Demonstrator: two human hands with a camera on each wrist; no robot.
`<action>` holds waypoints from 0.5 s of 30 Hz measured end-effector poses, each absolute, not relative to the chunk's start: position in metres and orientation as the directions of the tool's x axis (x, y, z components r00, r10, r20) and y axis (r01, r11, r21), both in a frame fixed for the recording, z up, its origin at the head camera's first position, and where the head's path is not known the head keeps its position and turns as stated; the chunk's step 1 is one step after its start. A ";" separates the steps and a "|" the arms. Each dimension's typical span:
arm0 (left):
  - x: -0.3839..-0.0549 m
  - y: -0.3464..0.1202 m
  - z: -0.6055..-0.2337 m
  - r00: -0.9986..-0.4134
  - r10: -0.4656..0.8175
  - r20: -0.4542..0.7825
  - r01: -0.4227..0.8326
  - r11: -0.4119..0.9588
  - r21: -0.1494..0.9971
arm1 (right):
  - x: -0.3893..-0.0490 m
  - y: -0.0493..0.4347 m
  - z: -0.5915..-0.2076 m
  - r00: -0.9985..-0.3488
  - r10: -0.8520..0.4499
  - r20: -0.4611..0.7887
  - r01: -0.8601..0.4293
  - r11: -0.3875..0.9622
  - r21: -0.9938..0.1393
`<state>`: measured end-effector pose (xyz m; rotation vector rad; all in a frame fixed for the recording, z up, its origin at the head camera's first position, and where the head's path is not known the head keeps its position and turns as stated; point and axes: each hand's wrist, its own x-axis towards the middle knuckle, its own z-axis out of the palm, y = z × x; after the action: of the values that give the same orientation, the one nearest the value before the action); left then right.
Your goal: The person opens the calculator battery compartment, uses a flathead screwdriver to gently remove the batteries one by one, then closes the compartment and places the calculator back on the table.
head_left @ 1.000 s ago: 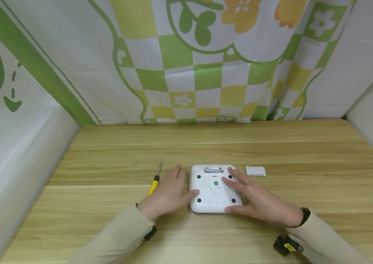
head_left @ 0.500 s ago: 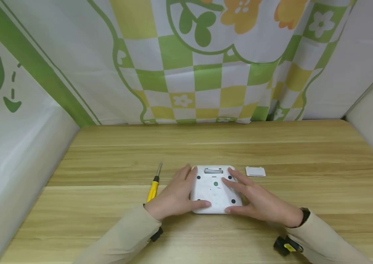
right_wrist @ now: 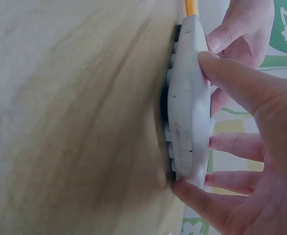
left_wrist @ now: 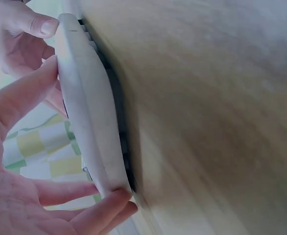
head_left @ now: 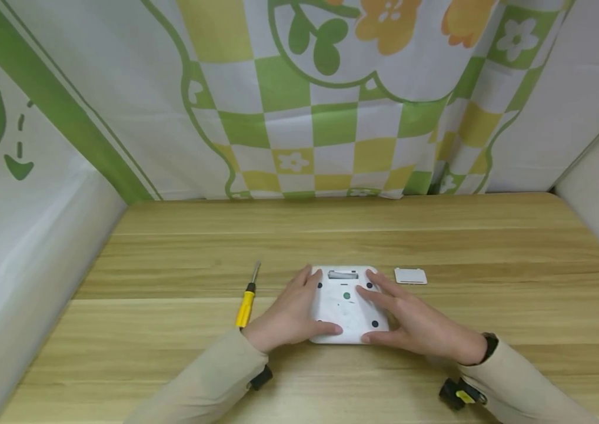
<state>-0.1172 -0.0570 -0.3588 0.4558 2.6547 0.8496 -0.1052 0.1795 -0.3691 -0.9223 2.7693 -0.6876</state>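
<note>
A white calculator [head_left: 349,315] lies face down on the wooden table, its back dotted with dark round feet and a green spot. Near its far edge the battery compartment [head_left: 343,275] is uncovered, with a pale cylindrical shape inside. My left hand [head_left: 290,312] grips the left side, thumb at the near corner and fingers at the far one. Along the right side my right hand [head_left: 420,325] holds it in the same way, two fingers resting on the back. Both wrist views show the keys [right_wrist: 171,78] underneath, facing the tabletop.
A small white battery cover [head_left: 411,276] lies to the right of the calculator. To the left is a screwdriver [head_left: 245,307] with a yellow handle, its shaft pointing away. A checked curtain [head_left: 331,129] hangs behind the table [head_left: 172,253].
My left hand has moved right, from beside the calculator onto its left side, and now grips it. More of the screwdriver handle shows. The right hand and calculator have hardly moved.
</note>
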 end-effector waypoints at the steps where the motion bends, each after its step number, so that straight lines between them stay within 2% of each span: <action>1: -0.117 -0.056 -0.358 -0.901 0.383 -0.203 0.195 0.776 0.600 | -0.106 0.179 -0.369 -0.798 -0.602 0.016 -0.541 0.705 -0.458; 8: -0.117 -0.049 -0.351 -0.901 0.362 -0.238 0.159 0.787 0.596 | -0.113 0.178 -0.361 -0.770 -0.635 0.065 -0.601 0.687 -0.408; 15: -0.117 -0.049 -0.348 -0.902 0.347 -0.258 0.148 0.808 0.571 | -0.121 0.169 -0.355 -0.802 -0.595 0.059 -0.567 0.725 -0.390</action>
<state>-0.1173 -0.0486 -0.3480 0.3753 2.6424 0.7932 -0.1206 0.1687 -0.3553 -0.9620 2.8529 -0.6095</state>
